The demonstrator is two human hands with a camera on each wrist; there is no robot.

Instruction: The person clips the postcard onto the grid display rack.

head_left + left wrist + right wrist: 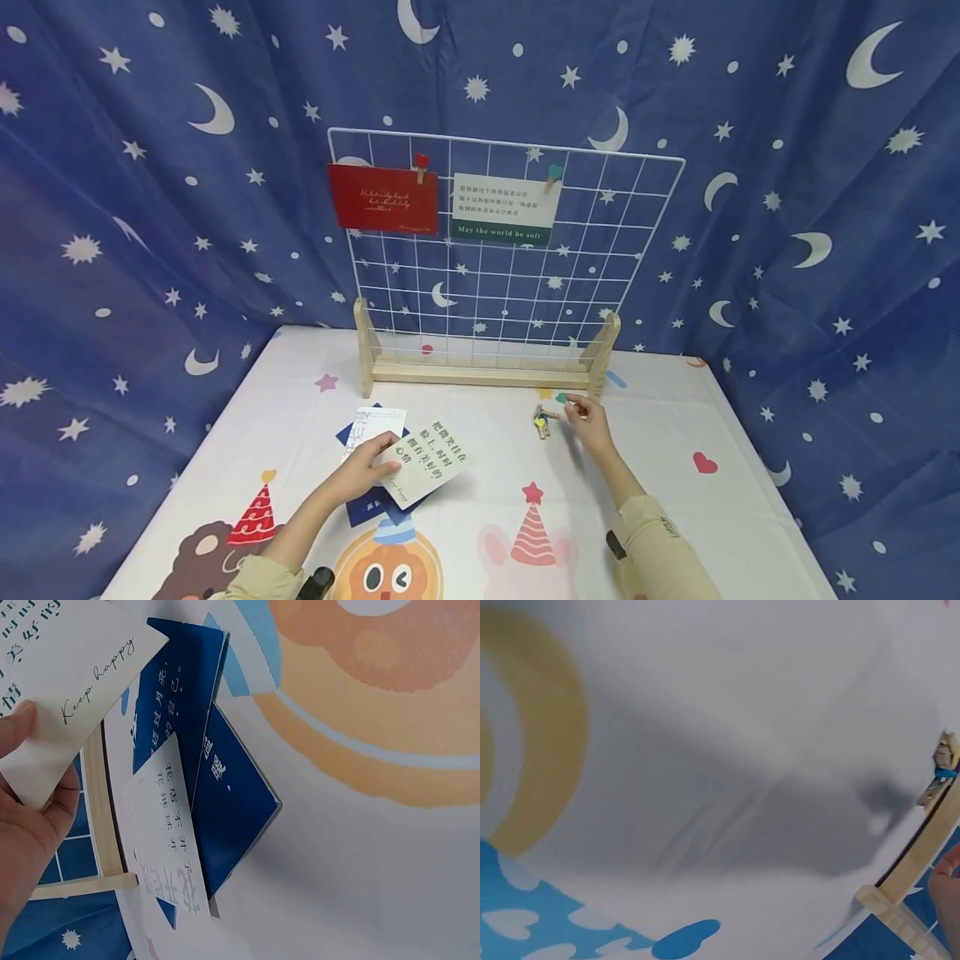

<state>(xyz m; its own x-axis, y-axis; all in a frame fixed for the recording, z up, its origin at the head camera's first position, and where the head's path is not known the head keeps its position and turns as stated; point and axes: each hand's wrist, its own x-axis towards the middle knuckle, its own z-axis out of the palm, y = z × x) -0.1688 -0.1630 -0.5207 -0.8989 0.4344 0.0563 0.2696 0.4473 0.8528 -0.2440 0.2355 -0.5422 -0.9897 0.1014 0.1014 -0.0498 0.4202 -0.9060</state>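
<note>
My left hand [363, 469] pinches a cream card [426, 463] with printed writing, thumb on its face, tilted above other cards. Beneath it on the table lie a white card [166, 825] and overlapping dark blue cards [236, 806]. At the right, my right hand [592, 425] has thumb and forefinger together on a small clothespin with a green heart [561, 398]; the fingers hide most of its body. Just left of those fingertips is a small pile of wooden clothespins [542, 422], one with a yellow heart. The right wrist view catches only a bit of this hand.
Behind the hands stands a white wire grid [517, 283] on a wooden base [480, 375]. A red card [386, 200] and a white-and-green card [504, 208] hang on it from heart clothespins. A starry blue curtain [817, 333] surrounds the table.
</note>
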